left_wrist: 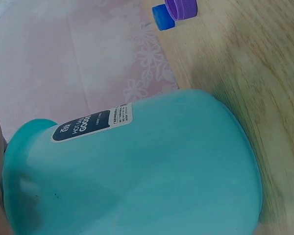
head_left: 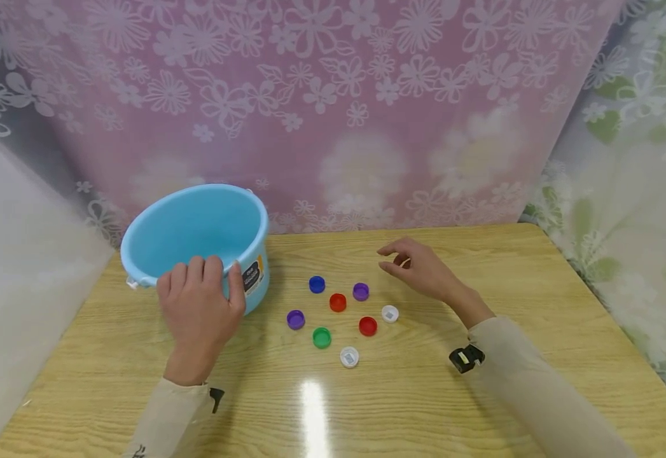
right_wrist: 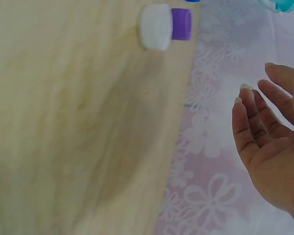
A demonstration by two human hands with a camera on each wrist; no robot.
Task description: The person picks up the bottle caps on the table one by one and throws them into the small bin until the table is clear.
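A light blue bucket [head_left: 195, 219] with a dark label stands at the left of the table, and its near rim is gripped by my left hand [head_left: 200, 312], fingers over the edge and thumb towards the right. My right hand [head_left: 421, 270] hovers over the table with loosely bent fingers and holds nothing. Between the hands lie several bottle caps: blue [head_left: 317, 284], purple [head_left: 360, 291], red [head_left: 338, 302], another purple cap [head_left: 295, 319], green [head_left: 322, 338], a second red cap [head_left: 368, 326] and two white ones, a cap [head_left: 390, 313] nearest my right hand and a cap [head_left: 349, 357] nearer me.
The wooden table [head_left: 424, 401] has its far edge against a pink flowered curtain [head_left: 287, 146]. Pale patterned cloth [head_left: 624, 191] hangs at the right, and white cloth [head_left: 18, 254] at the left. A small black device [head_left: 467, 358] is strapped to my right wrist.
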